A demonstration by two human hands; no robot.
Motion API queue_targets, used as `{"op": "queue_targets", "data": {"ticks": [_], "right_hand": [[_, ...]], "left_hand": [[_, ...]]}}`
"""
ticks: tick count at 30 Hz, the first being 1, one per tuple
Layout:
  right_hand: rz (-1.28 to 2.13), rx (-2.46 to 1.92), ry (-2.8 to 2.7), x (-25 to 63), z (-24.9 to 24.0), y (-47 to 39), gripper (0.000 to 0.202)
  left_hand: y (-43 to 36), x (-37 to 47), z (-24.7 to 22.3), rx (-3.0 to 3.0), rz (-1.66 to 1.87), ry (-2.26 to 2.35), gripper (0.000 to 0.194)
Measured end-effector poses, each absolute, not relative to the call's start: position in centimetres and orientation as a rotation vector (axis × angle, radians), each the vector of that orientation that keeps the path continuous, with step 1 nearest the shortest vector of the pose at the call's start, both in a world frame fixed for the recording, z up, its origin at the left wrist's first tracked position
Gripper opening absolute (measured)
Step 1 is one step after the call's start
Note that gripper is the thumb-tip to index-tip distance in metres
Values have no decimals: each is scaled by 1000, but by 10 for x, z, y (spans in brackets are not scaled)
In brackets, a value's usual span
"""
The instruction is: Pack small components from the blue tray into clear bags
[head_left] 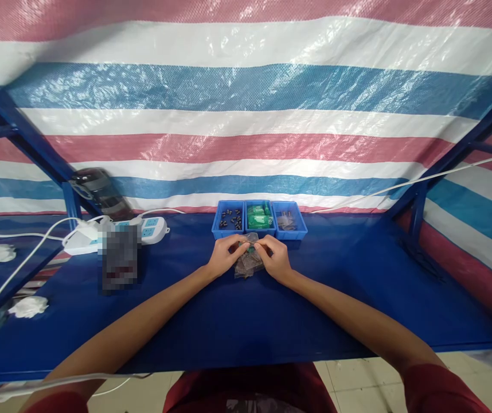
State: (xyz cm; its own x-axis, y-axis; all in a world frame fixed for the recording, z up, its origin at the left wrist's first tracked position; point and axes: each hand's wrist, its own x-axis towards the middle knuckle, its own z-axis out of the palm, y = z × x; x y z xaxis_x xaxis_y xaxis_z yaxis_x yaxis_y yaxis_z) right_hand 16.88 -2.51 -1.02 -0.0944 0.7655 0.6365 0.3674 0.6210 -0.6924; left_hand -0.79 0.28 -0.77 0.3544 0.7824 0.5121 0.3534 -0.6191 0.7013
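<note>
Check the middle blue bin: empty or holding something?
Not empty. Green packets lie inside the middle bin, covering most of its floor.

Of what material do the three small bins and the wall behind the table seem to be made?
The bins look like hard plastic, smooth and slightly shiny, judging by their even blue colour and moulded-looking rims. The wall seems to be woven plastic sheet, glossy, since it wrinkles and shows a fine mesh with bright glints.

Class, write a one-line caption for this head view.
Two hands pinch a clear plastic bag before three blue bins on a blue table.
</note>
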Motion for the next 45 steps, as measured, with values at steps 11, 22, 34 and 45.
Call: {"op": "queue_targets", "data": {"ticks": [11,22,34,45], "right_hand": [[453,-972,-1683,168,-12,-22,22],[458,-939,-1666,168,-12,-23,20],[489,-938,-1701,167,-13,-20,17],[472,-927,-1729,167,-14,-21,18]], "left_hand": [[1,-7,-3,2143,1227,949,22],[1,-7,-3,2169,1258,965,22],[1,-8,-4,2119,1185,946,23],[2,-8,-6,2191,1213,966,22]]}}
